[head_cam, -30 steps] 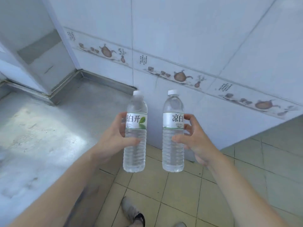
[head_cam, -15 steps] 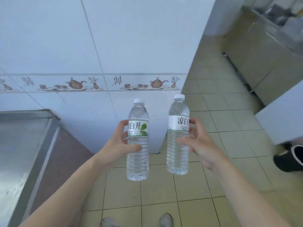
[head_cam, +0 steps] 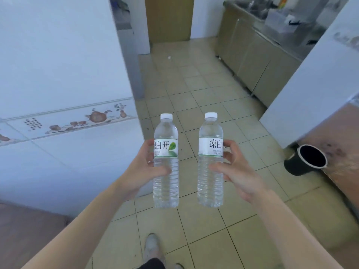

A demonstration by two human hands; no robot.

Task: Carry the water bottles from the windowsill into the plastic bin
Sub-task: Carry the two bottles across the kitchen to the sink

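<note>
Two clear water bottles with white caps and white labels are held upright in front of me, above the tiled floor. My left hand (head_cam: 142, 167) grips the left bottle (head_cam: 166, 162) around its middle, thumb across the front. My right hand (head_cam: 236, 171) grips the right bottle (head_cam: 210, 160) the same way, fingers behind the label. The bottles are a hand's width apart and do not touch. Neither the windowsill nor a plastic bin is in view.
A white tiled wall (head_cam: 58, 74) with a teapot border runs along the left. A black cup (head_cam: 307, 159) sits on a brown surface at the right. Steel cabinets (head_cam: 258, 61) line the far right. A tiled corridor leads to a wooden door (head_cam: 169, 18). My shoe (head_cam: 153, 247) shows below.
My view has swung right, away from the steel sill and wall, toward the corridor. Both hands still hold their bottles upright, now a little farther apart.
</note>
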